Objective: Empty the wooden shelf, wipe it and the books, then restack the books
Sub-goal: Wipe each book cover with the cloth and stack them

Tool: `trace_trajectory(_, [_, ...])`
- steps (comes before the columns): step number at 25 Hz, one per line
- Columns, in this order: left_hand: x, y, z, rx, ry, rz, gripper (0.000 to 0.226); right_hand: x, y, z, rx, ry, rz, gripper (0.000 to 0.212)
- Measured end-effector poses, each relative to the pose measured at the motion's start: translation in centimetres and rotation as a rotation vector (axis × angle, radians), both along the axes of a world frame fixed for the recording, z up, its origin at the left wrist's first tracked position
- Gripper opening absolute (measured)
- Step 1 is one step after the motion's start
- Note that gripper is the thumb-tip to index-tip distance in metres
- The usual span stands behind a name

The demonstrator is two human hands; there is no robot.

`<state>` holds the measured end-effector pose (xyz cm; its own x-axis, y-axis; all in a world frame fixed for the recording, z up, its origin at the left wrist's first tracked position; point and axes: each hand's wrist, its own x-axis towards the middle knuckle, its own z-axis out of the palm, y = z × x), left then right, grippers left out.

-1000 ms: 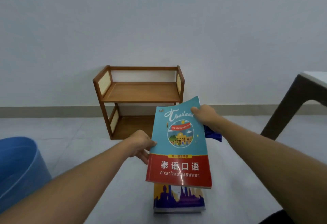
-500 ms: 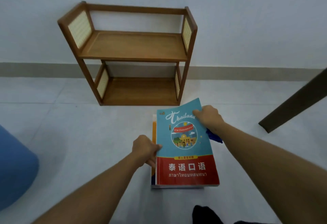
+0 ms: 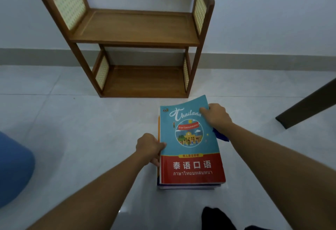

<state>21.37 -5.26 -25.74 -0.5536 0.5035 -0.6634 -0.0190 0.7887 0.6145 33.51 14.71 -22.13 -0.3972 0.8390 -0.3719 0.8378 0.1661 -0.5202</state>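
Our left hand (image 3: pixel 151 148) grips the spine edge, our right hand (image 3: pixel 216 117) the far corner, of the blue-and-red paperback book (image 3: pixel 190 149) atop the floor stack (image 3: pixel 189 186) before the brown wooden shelf (image 3: pixel 134 30); we should square edges, then release.

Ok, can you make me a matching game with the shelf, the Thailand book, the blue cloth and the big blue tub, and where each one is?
Things:
1. wooden shelf
2. Thailand book
3. blue cloth
4. blue tub

Places:
A. at the picture's left edge
B. gripped by the left hand and right hand, over the book stack
C. standing against the wall
D. peeking out from under the right hand

Pairs: 1-C, 2-B, 3-D, 4-A.
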Motion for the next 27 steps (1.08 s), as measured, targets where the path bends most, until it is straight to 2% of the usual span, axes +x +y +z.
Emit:
trace_trajectory(4, [-0.2,-0.3,-0.6,-0.041,0.116,-0.049,0.036,0.8,0.3,-0.2,0.125,-0.059,-0.172,0.047])
trace_trajectory(6, [-0.1,-0.8,-0.6,-0.036,0.107,-0.032,0.04,1.0,0.1,0.6,0.221,-0.066,-0.25,0.035])
trace_trajectory(8, [0.0,-1.4,-0.4,-0.015,0.11,-0.039,0.04,0.5,-0.6,1.6,0.322,-0.003,-0.212,0.025])
trace_trajectory(10, [-0.2,-2.1,0.1,0.015,0.106,-0.015,0.037,-0.9,-2.2,2.6,0.373,0.123,-0.103,0.03])
trace_trajectory(13, [-1.7,-4.0,0.5,0.036,0.126,0.119,0.023,-4.6,-5.8,3.1,0.191,0.345,0.103,0.039])
trace_trajectory(16, [-4.4,-6.5,0.6,0.043,0.151,0.293,0.012,-8.3,-10.0,2.6,-0.044,0.416,0.216,0.051])
trace_trajectory(21, [-8.7,-9.9,0.6,0.054,0.142,0.564,0.013,-12.2,-15.8,-0.8,-0.129,0.311,0.376,0.059])
trace_trajectory(25, [-9.9,-9.7,0.2,0.02,0.185,0.561,0.012,-12.8,-17.7,-3.0,-0.302,0.176,0.455,0.069])
trace_trajectory(27, [-9.6,-9.0,0.1,0.019,0.197,0.557,0.011,-12.7,-17.5,-3.2,-0.297,0.165,0.497,0.067])
